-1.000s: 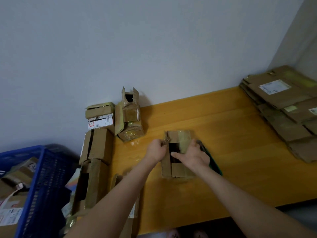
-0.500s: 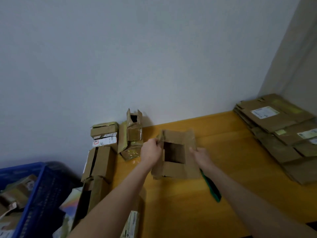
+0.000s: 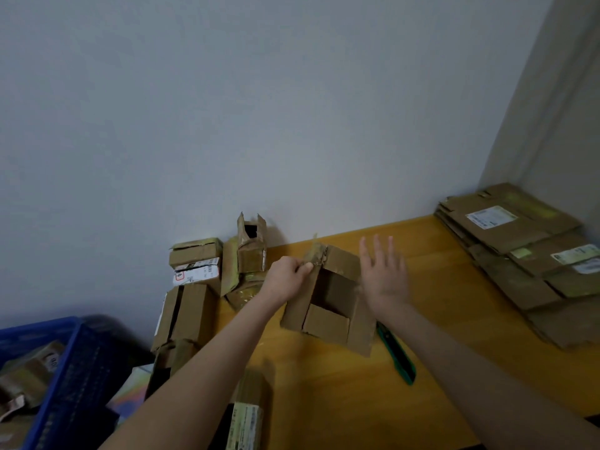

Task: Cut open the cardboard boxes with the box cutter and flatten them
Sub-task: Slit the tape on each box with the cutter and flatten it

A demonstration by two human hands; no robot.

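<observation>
A small brown cardboard box (image 3: 328, 323) with its flaps spread open is lifted over the yellow wooden table (image 3: 454, 352). My left hand (image 3: 287, 277) pinches its far-left flap near a strip of tape. My right hand (image 3: 383, 277) hovers beside the box's right side with fingers spread straight, holding nothing. The green box cutter (image 3: 397, 357) lies on the table just right of the box, partly under my right forearm.
A pile of flattened boxes (image 3: 532, 264) lies at the table's right end by the wall corner. Several unopened and half-opened boxes (image 3: 207, 277) crowd the table's left end. A blue crate (image 3: 65, 368) with more boxes stands lower left.
The box has been lifted off the table with its flaps opened outward. My right hand let go of the box and opened beside it. The view tilted upward.
</observation>
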